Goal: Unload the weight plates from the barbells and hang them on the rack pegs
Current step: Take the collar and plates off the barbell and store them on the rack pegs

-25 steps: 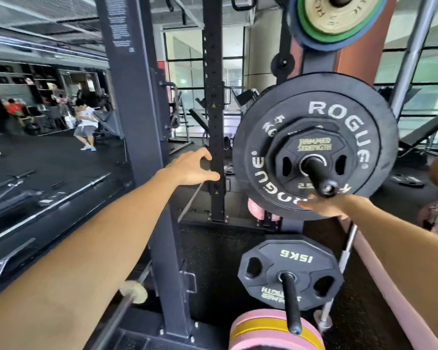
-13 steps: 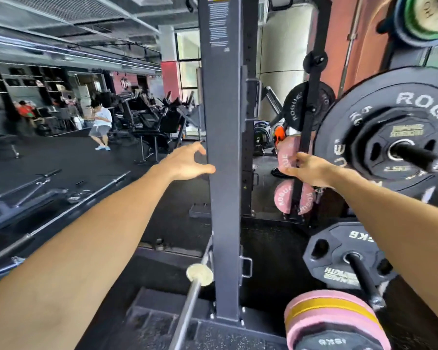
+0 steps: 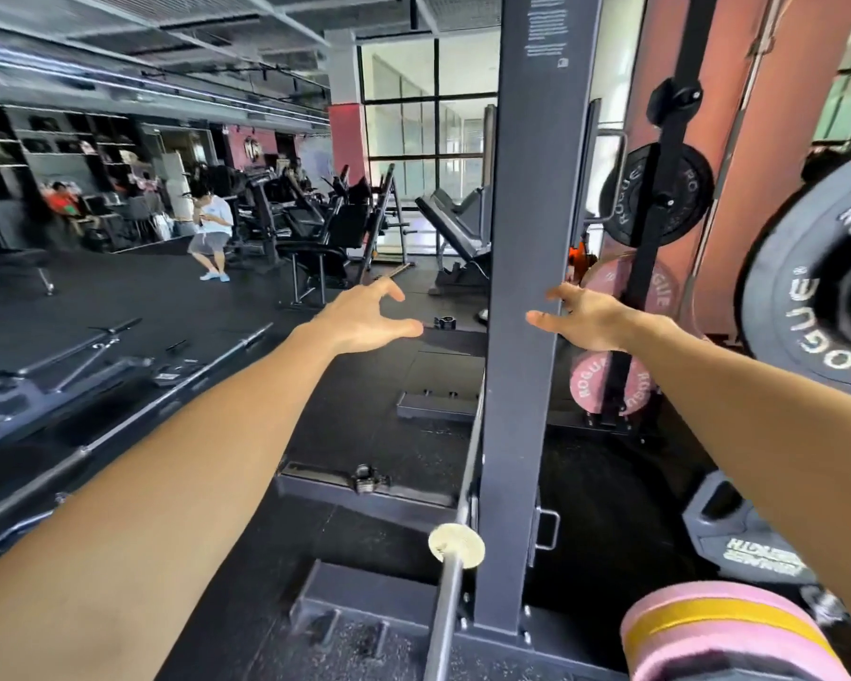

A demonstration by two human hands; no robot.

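My left hand (image 3: 367, 319) reaches forward left of the dark rack upright (image 3: 526, 336), fingers spread and holding nothing. My right hand (image 3: 580, 317) is stretched out just right of that upright, thumb against its edge, also empty. A large black Rogue plate (image 3: 806, 297) hangs on a peg at the right edge. Below it sit a black Hammer Strength plate (image 3: 747, 548) and a pink and yellow plate stack (image 3: 723, 626). A bare barbell sleeve (image 3: 455, 548) pokes toward me beside the upright's base. Farther back another post carries a black plate (image 3: 625, 189) and pink plates (image 3: 590, 380).
Several bare barbells (image 3: 168, 385) lie on the black floor at left. Two collars (image 3: 369, 479) rest on the platform frame and floor. Benches and machines (image 3: 315, 223) stand farther back, where a person (image 3: 212, 228) sits in white.
My view has swung left, pushing the big Rogue plate to the right edge. My right hand left the plate and came up beside the upright. My left hand let go of the post.
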